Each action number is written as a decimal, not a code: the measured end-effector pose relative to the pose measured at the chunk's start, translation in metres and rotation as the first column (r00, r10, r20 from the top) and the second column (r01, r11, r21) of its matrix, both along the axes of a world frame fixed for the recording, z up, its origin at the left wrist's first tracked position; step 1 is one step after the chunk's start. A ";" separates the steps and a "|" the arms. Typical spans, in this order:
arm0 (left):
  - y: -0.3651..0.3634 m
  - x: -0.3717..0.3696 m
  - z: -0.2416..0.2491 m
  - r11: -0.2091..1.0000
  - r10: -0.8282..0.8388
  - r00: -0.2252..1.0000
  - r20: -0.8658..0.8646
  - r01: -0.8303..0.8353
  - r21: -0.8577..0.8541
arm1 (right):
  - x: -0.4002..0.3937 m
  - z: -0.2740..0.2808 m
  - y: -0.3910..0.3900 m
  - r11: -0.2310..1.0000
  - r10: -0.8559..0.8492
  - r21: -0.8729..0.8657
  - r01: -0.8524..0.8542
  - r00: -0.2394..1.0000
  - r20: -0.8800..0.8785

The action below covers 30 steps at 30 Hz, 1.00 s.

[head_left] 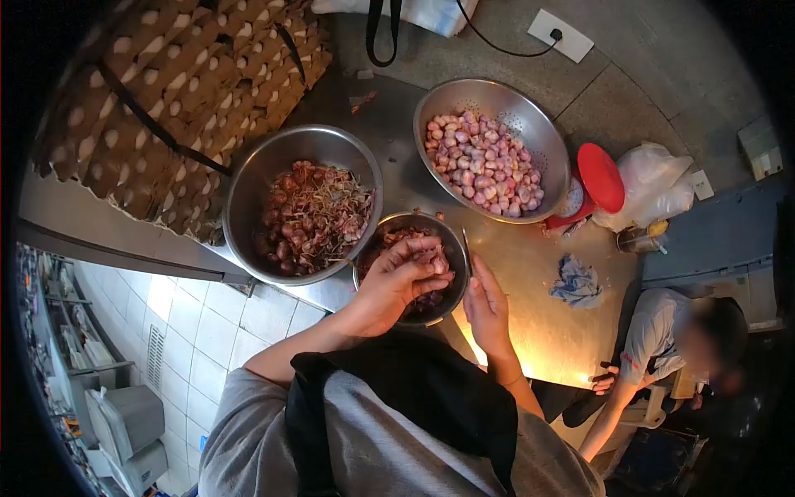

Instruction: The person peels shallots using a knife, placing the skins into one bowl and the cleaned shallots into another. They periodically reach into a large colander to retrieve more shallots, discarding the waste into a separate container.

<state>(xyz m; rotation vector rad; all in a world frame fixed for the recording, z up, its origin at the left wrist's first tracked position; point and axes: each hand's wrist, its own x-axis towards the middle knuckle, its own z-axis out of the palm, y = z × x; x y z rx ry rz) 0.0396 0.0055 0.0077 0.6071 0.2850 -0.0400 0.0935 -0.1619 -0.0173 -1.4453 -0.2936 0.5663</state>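
Observation:
My left hand [383, 286] is closed around a shallot [436, 262] with pinkish, partly loose skin, above a small metal bowl [458, 286]. Reddish peelings lie in that bowl, partly hidden by the hand. Just right of the bowl's rim, my right hand [487, 308] grips a small knife [466, 247], its thin blade pointing away from me. To the left stands a larger metal bowl [236, 211] of unpeeled shallots [290, 224] with dry roots and skins. Beyond my hands, a metal colander [522, 108] holds many peeled, pink shallots [480, 161].
Stacked egg trays [182, 99] bound with black straps stand at the back left. A red-lidded container [600, 178], a plastic bag [654, 182] and a crumpled blue cloth [576, 282] are on the right. Another person [658, 331] reaches in at the lower right.

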 end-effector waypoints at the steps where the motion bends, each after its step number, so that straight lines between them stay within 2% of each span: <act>1: 0.001 -0.001 0.000 1.000 0.002 1.000 0.003 -0.002 -0.007 | -0.001 0.006 0.000 1.000 0.007 -0.016 -0.007 1.000 0.000; 3: 0.003 0.001 0.002 1.000 0.000 1.000 0.017 0.000 -0.020 | -0.001 0.019 0.001 0.999 0.015 -0.044 -0.015 1.000 0.006; 6: 0.003 0.001 -0.006 1.000 -0.001 1.000 0.030 0.002 -0.027 | -0.011 0.017 -0.003 0.991 0.128 0.050 -0.127 0.992 -0.004; 9: -0.002 0.000 -0.003 0.997 0.074 0.997 -0.015 -0.074 0.004 | -0.017 0.010 -0.001 0.976 0.217 0.015 -0.218 0.975 0.040; 12: 0.001 -0.001 -0.001 0.997 0.054 0.998 -0.038 -0.052 0.051 | -0.019 0.011 0.006 0.963 0.201 -0.235 -0.133 0.934 0.295; 14: 0.004 0.000 -0.003 0.998 0.043 0.999 -0.029 -0.042 0.049 | -0.020 0.011 0.014 0.969 0.169 -0.240 -0.057 0.862 0.478; 17: 0.005 0.001 -0.008 0.999 0.021 1.000 -0.014 -0.020 0.044 | -0.018 0.010 0.016 0.950 0.187 -0.311 0.013 0.777 0.601; 20: 0.008 0.001 -0.006 0.999 0.021 1.000 -0.022 -0.020 0.031 | -0.017 0.006 0.021 0.966 0.125 -0.251 0.064 0.733 0.668; 21: 0.010 0.002 -0.005 0.999 0.025 0.999 -0.025 -0.024 0.029 | -0.017 0.007 0.021 0.986 0.097 -0.164 -0.024 0.885 0.455; 22: 0.013 0.003 -0.004 0.999 -0.003 1.000 -0.023 0.004 0.038 | -0.019 0.009 0.017 0.995 0.096 -0.056 -0.086 0.974 0.207; 23: 0.017 0.004 -0.005 0.999 -0.029 0.999 -0.022 0.030 0.046 | -0.020 0.010 0.015 0.991 0.122 0.065 -0.119 0.991 -0.055; 26: 0.025 0.004 -0.010 0.999 -0.052 0.997 -0.049 0.052 -0.009 | -0.023 0.019 0.022 0.986 0.090 0.158 -0.047 0.956 -0.279; 27: 0.027 0.004 -0.012 0.998 -0.056 0.996 -0.065 0.053 -0.040 | -0.025 0.015 0.024 0.991 0.074 0.126 -0.047 0.973 -0.218; 29: 0.022 0.000 -0.013 0.999 -0.021 0.998 -0.051 0.023 0.047 | -0.027 0.004 0.028 0.997 0.043 0.061 -0.038 0.995 -0.088; 30: 0.021 -0.001 -0.013 0.996 -0.003 0.999 -0.040 0.007 0.091 | -0.029 0.004 0.029 0.997 0.052 0.058 -0.048 0.995 -0.079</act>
